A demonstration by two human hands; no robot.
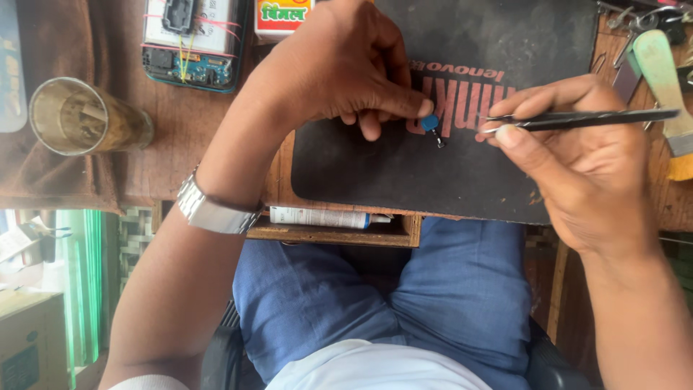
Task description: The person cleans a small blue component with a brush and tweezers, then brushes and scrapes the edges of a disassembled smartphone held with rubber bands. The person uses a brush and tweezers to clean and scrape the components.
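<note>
Pinching tweezers [577, 120], right hand [577, 166] nears left hand [339, 65] gripping blue part [430, 123]; red-green packet [283, 16] above.

Small electronics repair workshop: an opened mobile phone with exposed circuit board [189, 43], a black rubber work mat [447, 166] and scattered metal hand tools [635, 22] occupy the worn wooden surface [173, 137].

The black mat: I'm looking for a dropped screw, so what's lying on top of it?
On the black mat only a small blue part shows, by the left hand. Both hands cover parts of it.
</note>
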